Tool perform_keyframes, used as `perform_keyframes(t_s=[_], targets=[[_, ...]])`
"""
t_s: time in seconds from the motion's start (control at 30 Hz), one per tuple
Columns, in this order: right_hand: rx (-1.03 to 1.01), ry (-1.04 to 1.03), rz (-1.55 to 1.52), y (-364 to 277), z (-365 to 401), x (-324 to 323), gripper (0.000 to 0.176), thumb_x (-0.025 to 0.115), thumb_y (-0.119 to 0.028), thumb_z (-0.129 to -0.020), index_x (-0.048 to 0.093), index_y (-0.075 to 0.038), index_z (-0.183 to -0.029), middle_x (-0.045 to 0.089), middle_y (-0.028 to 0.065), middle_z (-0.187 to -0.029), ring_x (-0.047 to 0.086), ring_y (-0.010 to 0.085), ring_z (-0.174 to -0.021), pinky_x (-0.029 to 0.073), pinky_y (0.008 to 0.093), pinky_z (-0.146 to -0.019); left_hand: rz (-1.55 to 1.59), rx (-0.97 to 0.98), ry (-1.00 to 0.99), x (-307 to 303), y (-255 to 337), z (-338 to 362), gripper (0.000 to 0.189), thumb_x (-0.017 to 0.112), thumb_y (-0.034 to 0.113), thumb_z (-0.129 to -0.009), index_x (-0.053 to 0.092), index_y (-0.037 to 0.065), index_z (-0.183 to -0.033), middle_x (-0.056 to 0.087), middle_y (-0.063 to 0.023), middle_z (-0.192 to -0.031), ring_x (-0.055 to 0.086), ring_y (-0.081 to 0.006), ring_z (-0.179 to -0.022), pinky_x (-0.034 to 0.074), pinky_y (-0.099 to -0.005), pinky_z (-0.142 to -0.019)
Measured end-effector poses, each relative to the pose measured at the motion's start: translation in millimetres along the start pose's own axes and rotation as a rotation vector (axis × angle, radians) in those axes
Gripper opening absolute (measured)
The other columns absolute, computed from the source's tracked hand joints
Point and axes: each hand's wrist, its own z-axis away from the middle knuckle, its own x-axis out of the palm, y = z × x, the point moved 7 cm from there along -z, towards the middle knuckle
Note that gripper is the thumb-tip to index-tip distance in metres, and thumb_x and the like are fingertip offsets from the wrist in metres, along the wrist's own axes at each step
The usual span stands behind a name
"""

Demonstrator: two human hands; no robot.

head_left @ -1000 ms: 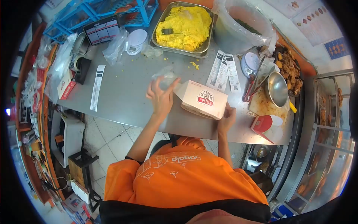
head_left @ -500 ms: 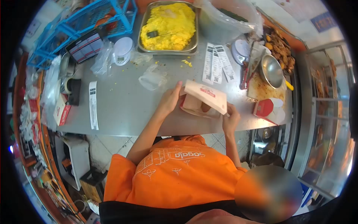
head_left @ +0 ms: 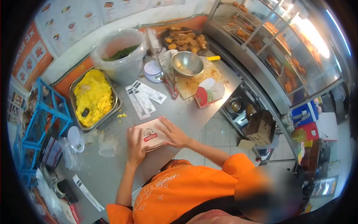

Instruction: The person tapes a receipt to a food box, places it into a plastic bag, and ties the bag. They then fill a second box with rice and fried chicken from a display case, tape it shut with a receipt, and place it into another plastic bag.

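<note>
A closed cardboard food box (head_left: 151, 136) with a red printed label lies near the front edge of the steel table. My left hand (head_left: 136, 146) rests on its left side, fingers apart. On the lid's right part lies my right hand (head_left: 174, 133), its fingers spread and slightly blurred. Three printed receipts (head_left: 143, 98) lie just beyond the box. Farther right stands an open red-and-white carton (head_left: 209, 93) with pale green contents. What the closed box holds is hidden.
A tray of yellow food (head_left: 93, 96), a lined bucket (head_left: 121, 61), a steel bowl (head_left: 187, 64) on a cutting board and a platter of fried pieces (head_left: 186, 39) stand at the back. Blue crates (head_left: 46, 119) are left, a glass display case (head_left: 276, 48) right.
The box lid has come down, and both hands have moved from its sides onto the box. The view has turned to the right, showing more of the display case.
</note>
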Motion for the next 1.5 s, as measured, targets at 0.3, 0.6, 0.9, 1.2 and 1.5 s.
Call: perform_keyframes(t_s=[0.3,0.6,0.9,1.2,1.5], targets=[[-0.072,-0.155,0.088,-3,-1,7,0.054,0.068,-0.032,-0.079,0.057,-0.016,-0.130,0.035,0.0212,-0.146,0.030,0.0391,-0.137,0.037,0.0427,-0.106,-0.121,0.170,-0.274,6,11,10,0.046,0.055,0.025,-0.085,0.055,0.031,-0.131,0.037,-0.0096,-0.148,0.032,-0.0317,-0.137,0.035,-0.0521,-0.105],[0.187,0.248,-0.305,-48,2,20,0.046,0.073,0.004,-0.071,0.067,-0.013,-0.114,0.038,0.0312,-0.140,0.043,0.0457,-0.127,0.040,0.0452,-0.101,0.354,0.087,0.147,-61,21,55,0.059,0.068,-0.002,-0.068,0.065,0.029,-0.118,0.020,-0.0133,-0.154,0.013,-0.0458,-0.140,0.013,-0.0542,-0.115],[-0.070,-0.326,-1.536,-331,-192,154,0.047,0.065,-0.027,-0.087,0.055,-0.001,-0.125,0.053,0.0224,-0.129,0.058,0.0337,-0.109,0.049,0.0402,-0.088,-0.068,-0.710,0.873,-332,-48,310,0.038,0.080,0.005,-0.064,0.071,-0.001,-0.101,0.064,-0.0164,-0.116,0.064,-0.0234,-0.103,0.047,-0.0352,-0.095],[0.350,-0.433,-0.833,-478,-204,465,0.024,0.073,-0.023,-0.081,0.073,-0.004,-0.096,0.060,0.0076,-0.092,0.058,0.0190,-0.080,0.046,0.0334,-0.071,-0.335,-0.810,1.016,-507,-230,470,0.050,0.083,0.001,-0.060,0.070,0.006,-0.109,0.026,-0.0229,-0.150,0.048,-0.0319,-0.126,0.040,-0.0343,-0.100],[0.194,0.136,-0.281,-526,-143,427,0.009,0.072,-0.008,-0.071,0.068,-0.001,-0.075,0.058,0.0136,-0.100,0.055,0.0288,-0.085,0.043,0.0386,-0.081,-0.385,-0.657,0.503,-508,-284,439,0.034,0.074,0.012,-0.076,0.055,0.006,-0.104,0.038,-0.0141,-0.147,0.025,-0.0450,-0.137,0.030,-0.0518,-0.107]])
